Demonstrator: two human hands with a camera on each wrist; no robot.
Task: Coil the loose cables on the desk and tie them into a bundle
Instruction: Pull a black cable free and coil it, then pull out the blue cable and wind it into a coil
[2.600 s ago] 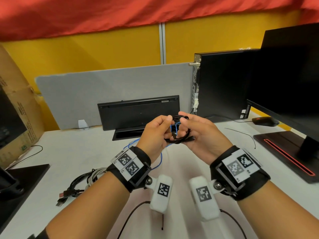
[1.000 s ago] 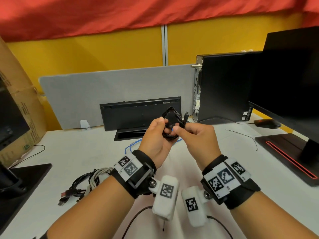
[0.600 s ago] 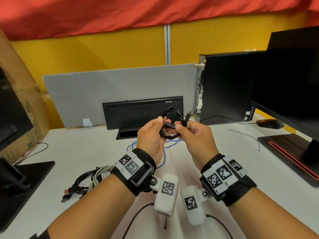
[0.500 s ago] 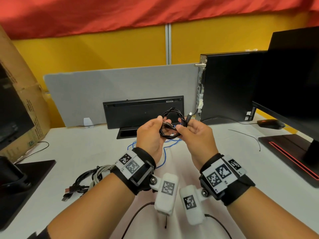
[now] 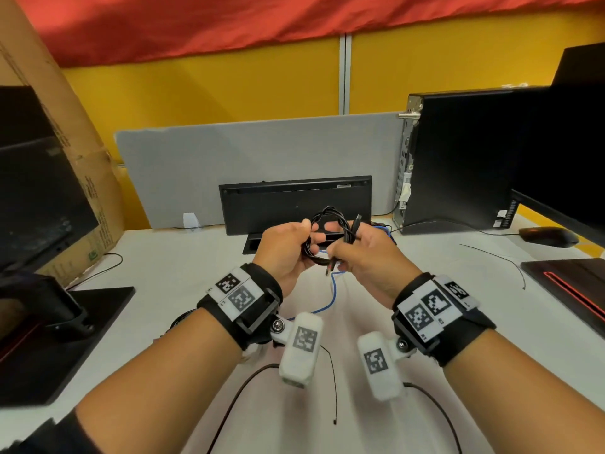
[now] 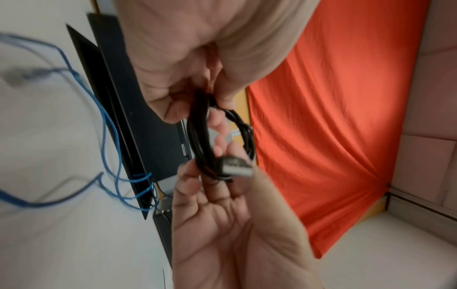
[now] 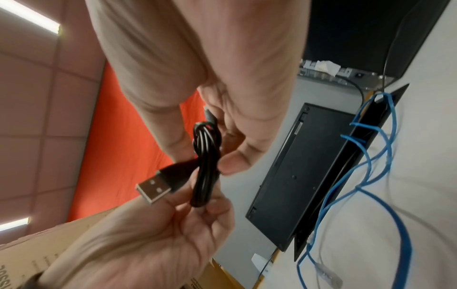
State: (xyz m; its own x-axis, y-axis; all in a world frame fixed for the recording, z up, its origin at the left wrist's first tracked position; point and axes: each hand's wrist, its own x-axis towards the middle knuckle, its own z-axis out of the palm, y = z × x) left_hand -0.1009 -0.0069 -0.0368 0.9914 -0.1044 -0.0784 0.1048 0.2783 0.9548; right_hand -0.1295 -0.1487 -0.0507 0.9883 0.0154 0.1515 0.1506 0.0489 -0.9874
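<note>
A black USB cable coil (image 5: 327, 221) hangs in the air above the white desk (image 5: 163, 257), between both hands. My left hand (image 5: 294, 247) grips the coil's left side. My right hand (image 5: 360, 253) pinches the right side, where the silver USB plug (image 5: 357, 221) sticks up. In the left wrist view the coil (image 6: 197, 136) runs from the left hand (image 6: 188, 78) at the top to the right hand (image 6: 222, 215), with the plug (image 6: 235, 166) beside it. The right wrist view shows the coil (image 7: 206, 166), the plug (image 7: 153, 187) and the right hand (image 7: 222, 117). A loose blue cable (image 5: 334, 290) lies on the desk below.
A black keyboard (image 5: 294, 204) leans on a grey divider (image 5: 229, 158) behind the hands. At the right stand a PC tower (image 5: 458, 158), a monitor (image 5: 573, 142) and a mouse (image 5: 550, 235). At the left are a monitor stand (image 5: 65, 322) and a cardboard box (image 5: 82, 158). A thin black wire (image 5: 497, 257) lies at the right.
The right hand has turned and shifted along the coil, and the USB plug now points up beside its fingers. The left hand keeps its grip. The coil stays at the same height.
</note>
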